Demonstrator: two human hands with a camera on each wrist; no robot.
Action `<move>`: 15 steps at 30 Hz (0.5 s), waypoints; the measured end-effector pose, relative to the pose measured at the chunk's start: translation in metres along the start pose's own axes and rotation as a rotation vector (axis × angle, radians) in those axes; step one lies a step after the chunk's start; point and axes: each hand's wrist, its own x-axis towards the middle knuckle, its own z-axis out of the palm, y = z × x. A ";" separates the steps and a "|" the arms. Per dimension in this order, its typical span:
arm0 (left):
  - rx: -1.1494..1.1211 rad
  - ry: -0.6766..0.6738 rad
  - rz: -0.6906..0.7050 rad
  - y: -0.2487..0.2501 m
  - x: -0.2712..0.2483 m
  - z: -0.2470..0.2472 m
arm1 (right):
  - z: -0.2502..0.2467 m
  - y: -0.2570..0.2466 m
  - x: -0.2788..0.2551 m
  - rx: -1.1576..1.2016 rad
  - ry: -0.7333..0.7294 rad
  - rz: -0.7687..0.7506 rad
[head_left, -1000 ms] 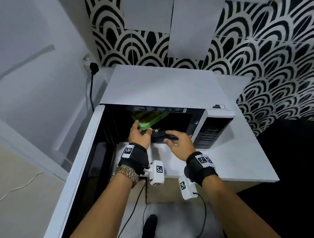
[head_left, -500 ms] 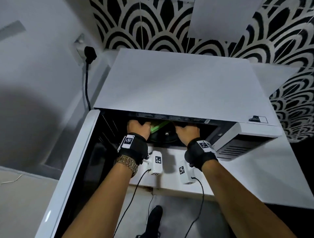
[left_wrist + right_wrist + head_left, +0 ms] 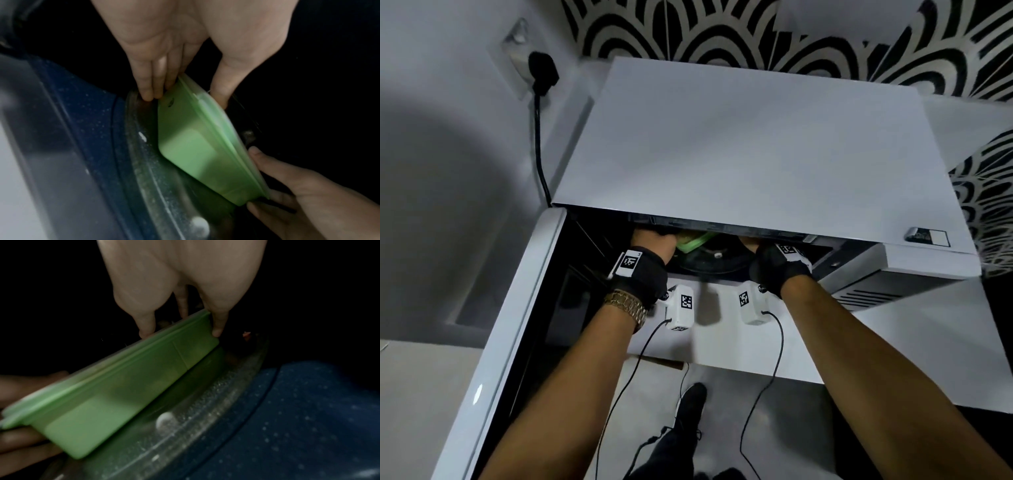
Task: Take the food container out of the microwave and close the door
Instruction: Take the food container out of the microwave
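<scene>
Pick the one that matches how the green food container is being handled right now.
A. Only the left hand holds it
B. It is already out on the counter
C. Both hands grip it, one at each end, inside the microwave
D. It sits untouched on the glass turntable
C: the left hand pinches one end of the green food container and the right hand grips the other, over the glass turntable inside the microwave.

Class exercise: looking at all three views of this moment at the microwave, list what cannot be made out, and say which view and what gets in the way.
- Head view: fingers of both the left hand and right hand, hidden under the microwave top.
- Wrist views: what the green food container holds; its walls are cloudy and blurred.
- Right wrist view: the cavity's back wall, lost in darkness.
- Head view: the open door, cut off by the bottom edge.
</scene>
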 end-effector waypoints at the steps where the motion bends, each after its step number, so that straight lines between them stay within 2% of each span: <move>1: -0.015 0.009 0.010 0.000 -0.001 0.000 | 0.004 -0.002 0.003 0.025 0.008 -0.014; 3: -0.035 0.038 -0.014 -0.001 -0.002 0.000 | 0.009 -0.011 0.017 0.235 -0.034 0.055; 7: -0.061 0.155 0.009 -0.004 -0.017 0.005 | 0.015 -0.020 0.037 0.438 -0.114 0.244; 10: -0.156 0.176 0.062 -0.005 -0.033 0.008 | 0.021 -0.018 0.032 0.348 0.001 0.241; 13: -0.247 0.208 0.106 -0.019 -0.042 0.009 | 0.032 -0.014 0.016 0.454 0.280 0.165; 15: -0.254 0.229 0.112 -0.035 -0.050 0.011 | 0.039 -0.011 -0.002 0.496 0.391 0.081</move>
